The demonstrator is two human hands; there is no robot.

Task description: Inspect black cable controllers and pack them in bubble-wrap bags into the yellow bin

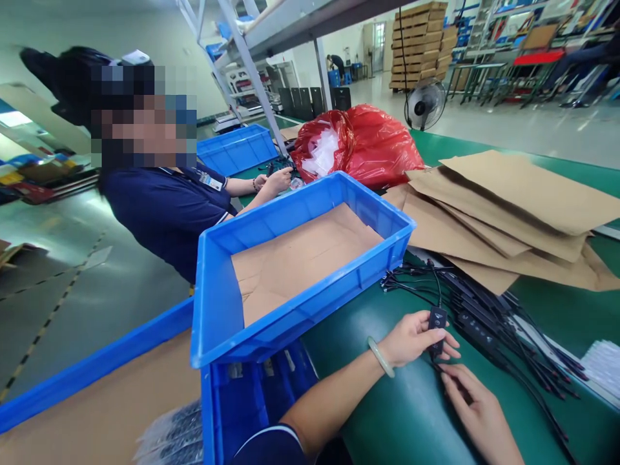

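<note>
"Snagging seems the likeliest trouble. The small black box (437, 323) has a far cable (438, 285) that appears to reach in among the loose cables (404, 284) near the blue tray (314, 310), so a careless lift might drag others with it."

"Where do the hands stand?"

"The left hand (411, 339) pinches the box between thumb and fingers, with some fingertips spread past its right edge. The right hand (475, 403), nearer and to the right, seems to pinch the near cable (434, 364) between thumb and forefinger, its other fingers loosely curled."

"What else might go amiss?"

"A hard tug by the right hand could strain the near cable where it enters the box. If the left thumb slipped, the box could drop onto the green table (387, 400). The pile of cables (477, 326) just to the right lies unevenly, so a brush from the fingers might shift it."

"And how does the box look?"

"Black, slim and rectangular, with small pale marks on its upward face; they are too small to read. A cable leaves each end. It is held over the table, right of the tray and left of the pile, and no damage shows, though the fingers hide part of it."
</note>
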